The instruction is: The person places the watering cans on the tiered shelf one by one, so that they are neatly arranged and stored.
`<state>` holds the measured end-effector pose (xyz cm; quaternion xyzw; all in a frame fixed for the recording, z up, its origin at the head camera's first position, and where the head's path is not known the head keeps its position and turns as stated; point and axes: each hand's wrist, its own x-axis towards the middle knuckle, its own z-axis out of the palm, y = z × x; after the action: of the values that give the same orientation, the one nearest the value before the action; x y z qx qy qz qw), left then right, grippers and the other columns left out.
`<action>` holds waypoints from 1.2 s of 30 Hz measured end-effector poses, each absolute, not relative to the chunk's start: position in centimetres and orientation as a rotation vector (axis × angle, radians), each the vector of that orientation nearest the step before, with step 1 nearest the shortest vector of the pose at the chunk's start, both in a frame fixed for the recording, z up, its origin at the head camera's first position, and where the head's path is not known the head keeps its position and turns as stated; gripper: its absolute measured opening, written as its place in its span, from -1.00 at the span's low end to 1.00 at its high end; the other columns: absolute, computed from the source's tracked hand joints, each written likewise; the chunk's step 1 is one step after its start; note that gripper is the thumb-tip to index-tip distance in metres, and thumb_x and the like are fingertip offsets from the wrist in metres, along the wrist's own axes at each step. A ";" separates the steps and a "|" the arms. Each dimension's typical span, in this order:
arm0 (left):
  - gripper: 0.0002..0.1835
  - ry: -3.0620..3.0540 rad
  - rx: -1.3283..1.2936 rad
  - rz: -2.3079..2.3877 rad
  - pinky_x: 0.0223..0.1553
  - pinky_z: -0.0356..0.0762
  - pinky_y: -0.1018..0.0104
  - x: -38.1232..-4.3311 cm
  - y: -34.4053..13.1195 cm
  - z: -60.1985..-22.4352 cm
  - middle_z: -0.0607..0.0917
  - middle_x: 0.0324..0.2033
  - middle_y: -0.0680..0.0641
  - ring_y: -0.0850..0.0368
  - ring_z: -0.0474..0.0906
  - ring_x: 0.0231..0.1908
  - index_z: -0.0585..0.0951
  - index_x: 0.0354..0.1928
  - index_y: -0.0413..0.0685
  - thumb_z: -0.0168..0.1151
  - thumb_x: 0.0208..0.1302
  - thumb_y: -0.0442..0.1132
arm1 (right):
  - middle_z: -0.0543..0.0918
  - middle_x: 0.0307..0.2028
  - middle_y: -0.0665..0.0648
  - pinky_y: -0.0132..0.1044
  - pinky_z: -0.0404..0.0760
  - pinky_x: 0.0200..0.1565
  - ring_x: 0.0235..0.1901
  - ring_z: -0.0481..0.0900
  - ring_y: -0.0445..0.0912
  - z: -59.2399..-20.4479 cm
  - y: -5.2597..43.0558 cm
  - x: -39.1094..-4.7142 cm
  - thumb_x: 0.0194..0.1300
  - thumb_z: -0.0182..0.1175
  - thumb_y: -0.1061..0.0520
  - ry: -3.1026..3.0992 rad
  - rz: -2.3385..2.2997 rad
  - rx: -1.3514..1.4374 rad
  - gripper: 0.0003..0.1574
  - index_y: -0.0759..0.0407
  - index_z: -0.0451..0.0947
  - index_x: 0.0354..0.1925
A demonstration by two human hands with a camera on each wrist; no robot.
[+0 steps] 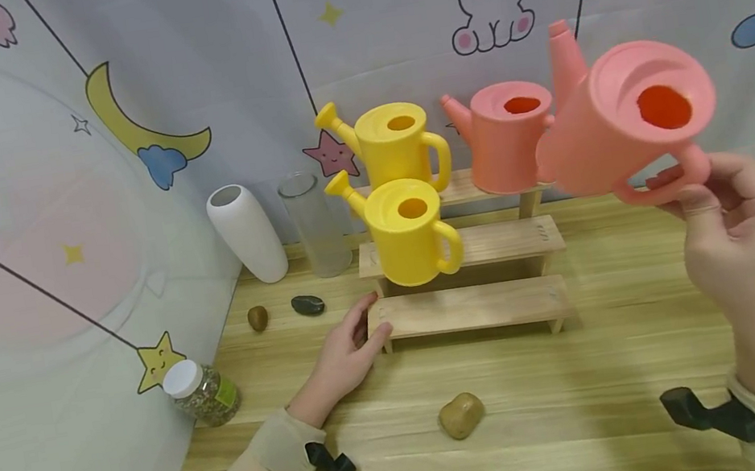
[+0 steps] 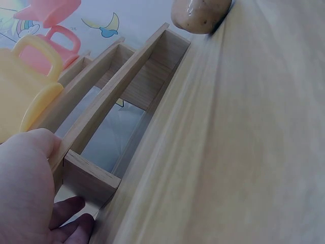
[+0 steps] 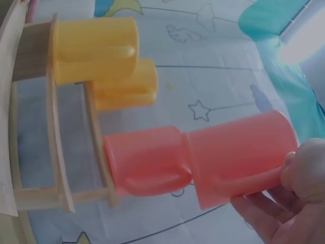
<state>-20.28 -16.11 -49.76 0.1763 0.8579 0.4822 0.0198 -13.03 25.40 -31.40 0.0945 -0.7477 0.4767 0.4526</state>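
My right hand [image 1: 749,221] grips the handle of a pink watering can [image 1: 631,120], held tilted in the air right of the shelf. A second pink watering can [image 1: 508,139] stands on the top step of the wooden stepped shelf [image 1: 469,307]. One yellow watering can [image 1: 393,143] is on the top step at the left; another yellow watering can [image 1: 408,235] sits on the middle step. My left hand [image 1: 344,354] holds the left end of the lowest step, thumb on top and fingers round the end, as the left wrist view [image 2: 28,183] shows.
A brown stone [image 1: 461,416] lies in front of the shelf. To the left stand a white vase [image 1: 247,234], a clear glass vase [image 1: 316,228] and a lidded jar [image 1: 203,393]. A dark stone [image 1: 307,305] and a small brown stone [image 1: 258,318] lie between them. Patterned cloth hangs behind.
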 end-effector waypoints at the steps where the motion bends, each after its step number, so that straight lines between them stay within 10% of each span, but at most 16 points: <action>1: -0.27 2.662 0.542 1.497 0.45 0.41 0.14 -20.3 -16.1 -49.8 0.36 0.51 0.07 0.08 0.30 0.51 0.29 0.54 0.17 0.15 0.46 0.25 | 0.74 -0.20 -0.30 -0.68 0.65 -0.04 -0.27 0.73 -0.48 -31.5 25.2 -13.1 0.43 0.07 0.42 -1.856 1.175 0.245 -0.71 0.47 0.62 0.03; 16: -0.28 2.661 0.554 1.497 0.45 0.41 0.13 -20.2 -16.1 -49.7 0.35 0.52 0.05 0.05 0.29 0.51 0.28 0.54 0.15 0.15 0.47 0.23 | 0.65 -0.17 -0.50 -0.84 0.51 -0.21 -0.16 0.64 -0.63 -32.2 23.5 -12.7 0.35 0.28 0.37 -2.079 1.022 0.318 -0.72 0.37 0.66 0.03; 36: -0.27 2.668 0.549 1.483 0.45 0.41 0.16 -20.3 -16.2 -49.9 0.35 0.52 0.09 0.09 0.30 0.51 0.29 0.54 0.18 0.14 0.46 0.26 | 0.72 -0.20 0.06 -0.86 0.50 -0.19 -0.22 0.57 -0.69 -34.1 23.2 -14.5 0.48 0.21 0.02 -2.450 1.026 0.182 -0.68 0.16 0.62 0.07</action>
<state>-20.32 -16.19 -49.91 0.1771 0.8600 0.4782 0.0199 -14.49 23.16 -34.11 0.0665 -0.8939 0.3744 0.2375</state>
